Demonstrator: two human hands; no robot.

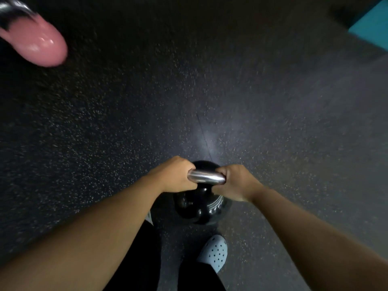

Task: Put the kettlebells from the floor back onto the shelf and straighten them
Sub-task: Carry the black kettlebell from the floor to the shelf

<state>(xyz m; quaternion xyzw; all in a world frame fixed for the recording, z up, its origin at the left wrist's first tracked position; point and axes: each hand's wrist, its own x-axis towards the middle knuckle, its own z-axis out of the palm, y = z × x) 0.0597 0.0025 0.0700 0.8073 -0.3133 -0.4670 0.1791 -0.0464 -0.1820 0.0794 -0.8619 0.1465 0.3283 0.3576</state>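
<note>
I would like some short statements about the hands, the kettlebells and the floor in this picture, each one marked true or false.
1. Both hands grip the handle of the black kettlebell. True: the left hand and the right hand close on the silver handle.
2. The pink kettlebell is at the lower right. False: it is at the upper left.
3. The floor is dark and speckled. True.
4. The person is barefoot. False: a white perforated clog shows.
</note>
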